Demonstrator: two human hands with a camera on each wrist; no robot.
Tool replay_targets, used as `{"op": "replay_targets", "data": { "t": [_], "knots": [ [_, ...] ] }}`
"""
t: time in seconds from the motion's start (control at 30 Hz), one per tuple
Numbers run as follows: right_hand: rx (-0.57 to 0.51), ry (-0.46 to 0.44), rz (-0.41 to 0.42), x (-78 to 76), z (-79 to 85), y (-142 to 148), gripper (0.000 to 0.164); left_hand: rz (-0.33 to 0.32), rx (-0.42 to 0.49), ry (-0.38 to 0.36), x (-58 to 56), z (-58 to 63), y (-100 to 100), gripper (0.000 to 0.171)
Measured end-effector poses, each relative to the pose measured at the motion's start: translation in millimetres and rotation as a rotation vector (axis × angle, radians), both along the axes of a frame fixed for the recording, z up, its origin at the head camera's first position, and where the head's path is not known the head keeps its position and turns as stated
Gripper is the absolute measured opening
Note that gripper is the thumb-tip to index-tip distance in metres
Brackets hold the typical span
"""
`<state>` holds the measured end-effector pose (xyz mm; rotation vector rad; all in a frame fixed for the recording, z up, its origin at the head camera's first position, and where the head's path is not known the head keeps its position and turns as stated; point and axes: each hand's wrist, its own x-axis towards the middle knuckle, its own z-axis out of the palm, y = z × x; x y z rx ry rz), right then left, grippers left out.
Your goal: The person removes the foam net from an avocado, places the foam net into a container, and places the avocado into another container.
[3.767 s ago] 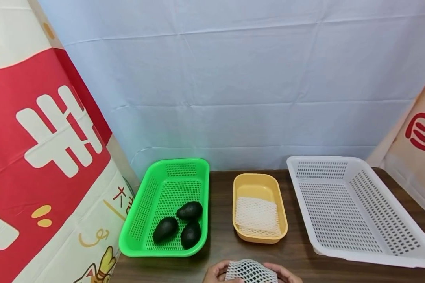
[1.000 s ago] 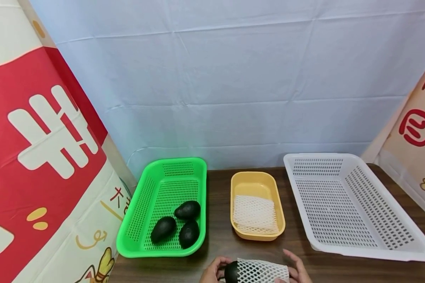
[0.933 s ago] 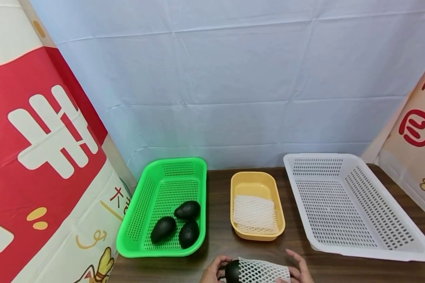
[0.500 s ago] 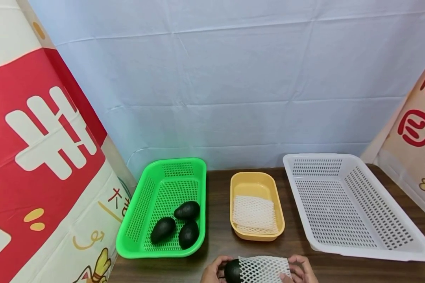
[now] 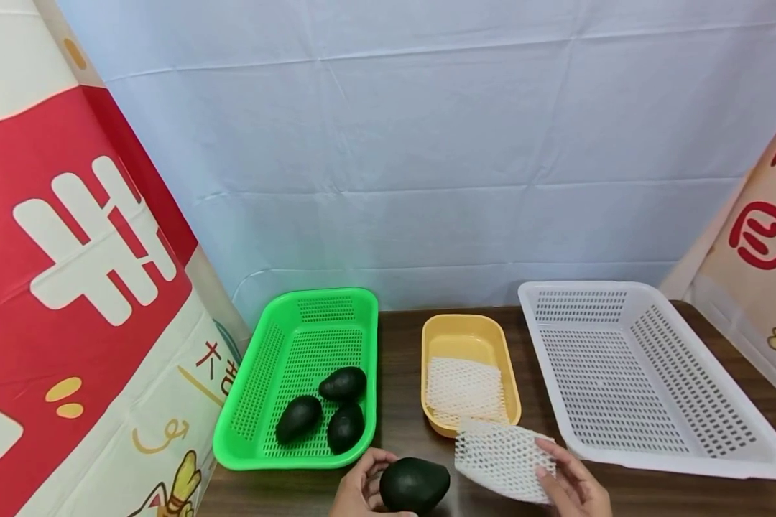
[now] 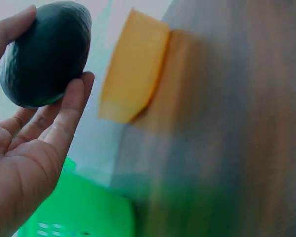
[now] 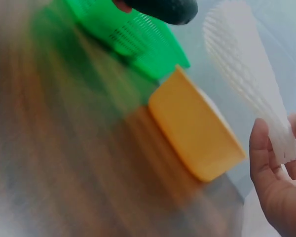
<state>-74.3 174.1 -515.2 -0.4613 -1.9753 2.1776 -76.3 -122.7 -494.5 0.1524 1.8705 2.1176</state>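
Observation:
In the head view my left hand (image 5: pixel 361 487) grips a dark avocado (image 5: pixel 415 485) at the front of the table, its fingers curled round one end. The left wrist view shows that avocado (image 6: pixel 49 54) bare, held between thumb and fingertips. My right hand (image 5: pixel 577 485) pinches the right end of a white foam net sleeve (image 5: pixel 501 459), flat and apart from the fruit. From the right wrist, the sleeve (image 7: pixel 244 64) sticks up from between thumb and fingers. Its far edge overlaps the front of a yellow tray (image 5: pixel 449 327) in the head view.
A green basket (image 5: pixel 233 438) on the left bears three more avocados (image 5: pixel 299 419). Folded foam nets (image 5: pixel 464 388) lie in the yellow tray at the middle. On the right stands a white perforated basket (image 5: pixel 621 388). A pale cloth (image 5: pixel 427 158) hangs behind the table.
Half a second ago the net sleeve covered most of the avocado; now the two are apart. My left hand has moved left with the avocado, my right hand right with the sleeve.

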Motion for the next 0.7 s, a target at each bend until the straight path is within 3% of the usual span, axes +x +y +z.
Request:
{"op": "replay_targets", "data": {
  "t": [0.07,0.2,0.4,0.53,0.7],
  "knots": [
    [-0.002,0.014,0.009,-4.6,11.0,-1,0.048,-0.011,-0.008,0.035,-0.4,8.2,-3,0.059],
    [-0.044,0.129,0.037,-18.6,26.4,-3,0.046,-0.026,-0.043,0.093,-5.0,21.0,-10,0.057],
    [-0.088,0.339,0.102,-44.1,27.9,-7,0.048,-0.011,-0.081,0.168,-13.4,36.4,-26,0.062],
    [-0.1,0.379,0.149,-61.3,17.9,-9,0.054,0.001,-0.12,0.238,-16.3,51.0,-40,0.062],
    [-0.061,0.398,0.191,-95.7,-21.7,-2,0.057,0.089,-0.234,0.298,-23.7,72.4,-55,0.061]
  ]
}}
